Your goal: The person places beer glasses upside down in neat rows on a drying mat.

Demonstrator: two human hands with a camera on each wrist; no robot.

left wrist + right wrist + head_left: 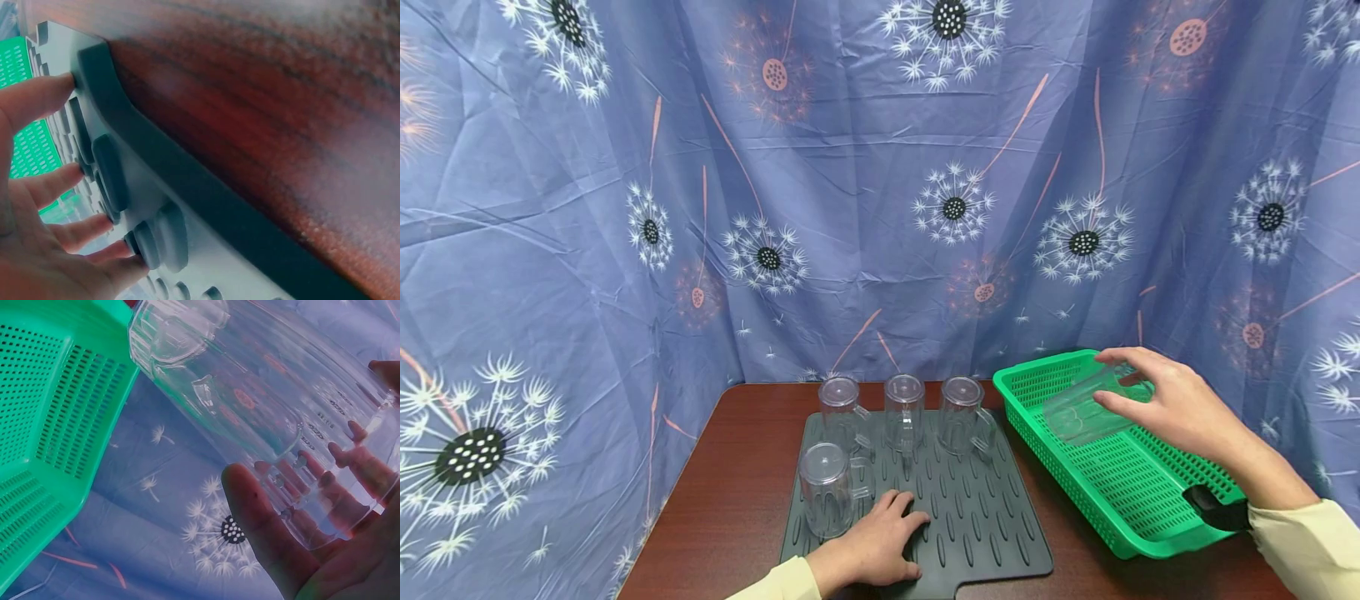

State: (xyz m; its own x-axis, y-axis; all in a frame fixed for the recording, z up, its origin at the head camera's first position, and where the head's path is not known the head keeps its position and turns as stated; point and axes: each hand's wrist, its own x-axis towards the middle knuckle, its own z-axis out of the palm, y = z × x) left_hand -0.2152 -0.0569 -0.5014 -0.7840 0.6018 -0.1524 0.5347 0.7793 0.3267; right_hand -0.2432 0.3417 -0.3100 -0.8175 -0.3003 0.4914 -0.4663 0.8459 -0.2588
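Note:
My right hand [1172,404] grips a clear mug [1086,408] above the green basket, tilted on its side. In the right wrist view the thumb and fingers [256,512] lie around one end of this mug [250,406]. On the dark grey drying mat [955,533], my left hand [880,542] rests with spread fingers, its fingertips on the raised ribs and its thumb near the mat's edge in the left wrist view. Left of that hand a clear mug [827,492] stands upside down. Behind it are three more upturned mugs, including a middle one [904,412] and a right one [961,417].
The green perforated basket [1120,533] sits on the right of the brown wooden table [722,475], beside the mat. A blue curtain [865,208] with dandelion prints hangs behind the table and along its sides.

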